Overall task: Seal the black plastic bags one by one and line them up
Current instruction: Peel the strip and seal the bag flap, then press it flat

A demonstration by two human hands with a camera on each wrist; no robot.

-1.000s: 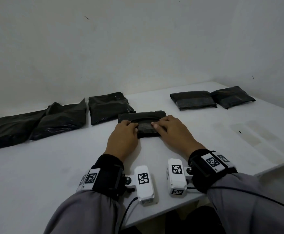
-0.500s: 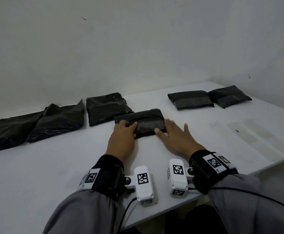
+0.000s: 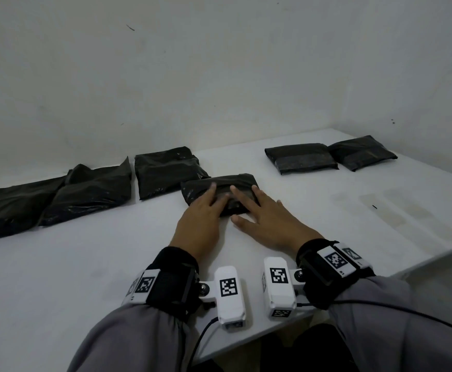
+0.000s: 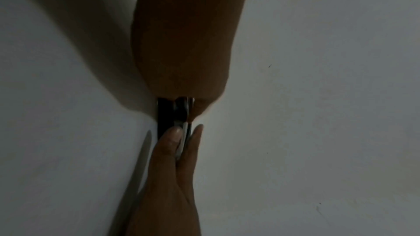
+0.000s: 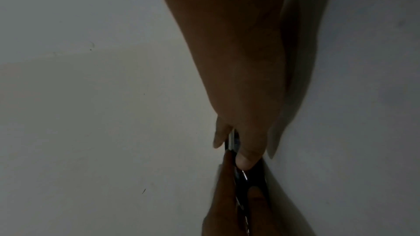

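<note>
Both hands are flat on the folded black bag (image 3: 219, 193) at the centre of the frame, on the white table (image 3: 58, 264). The left hand (image 3: 200, 216) lies with straight fingers spread over the bag's left half, and the right hand (image 3: 262, 218) presses with its index and middle fingers along the flap, its thumb down on the table just below the bag. Neither hand grips anything; the fingers are apart and pressing, not curled round the plastic. The wrist views are dim and show only a sliver of glossy black between skin and table. At upper right, two sealed bags (image 3: 329, 155) sit side by side, touching. At left and upper left, three unsealed bags (image 3: 90, 189) lie in a loose overlapping run, the nearest just beside the one being worked. The risks, as I judge them: the flap may spring up if the press lifts before the adhesive takes along its whole width. Slick plastic on a smooth table could skate away under uneven pressure, nudging the neighbour at left. A crease trapped under the fingers would leave a gap in the seal.
</note>
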